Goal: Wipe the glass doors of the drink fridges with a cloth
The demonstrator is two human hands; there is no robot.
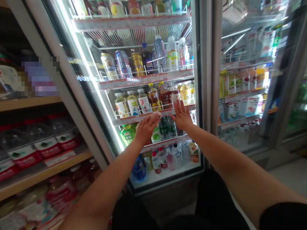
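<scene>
Both arms reach forward toward a lit drinks cooler. My left hand (pixel 148 127) is in front of the lower shelves, its fingers stretched out to the right and nothing visible in it. Just behind it are a green-labelled bottle (pixel 128 134) and a shelf rail (pixel 136 118). My right hand (pixel 183 115) is raised with fingers spread, holding nothing, in front of a row with a pale yellow bottle (pixel 185 92) and a brown tea bottle (pixel 153 95). Whether either hand touches glass or a bottle I cannot tell.
Above stand cans, such as a gold can (pixel 137 64), and clear bottles. Small bottles (pixel 156 162) line the cooler floor. To the left, a wooden-edged shelf (pixel 48 168) bears red-labelled packs. Another glass-fronted cooler (pixel 242 92) stands right. My dark-clothed knees (pixel 213 195) are below.
</scene>
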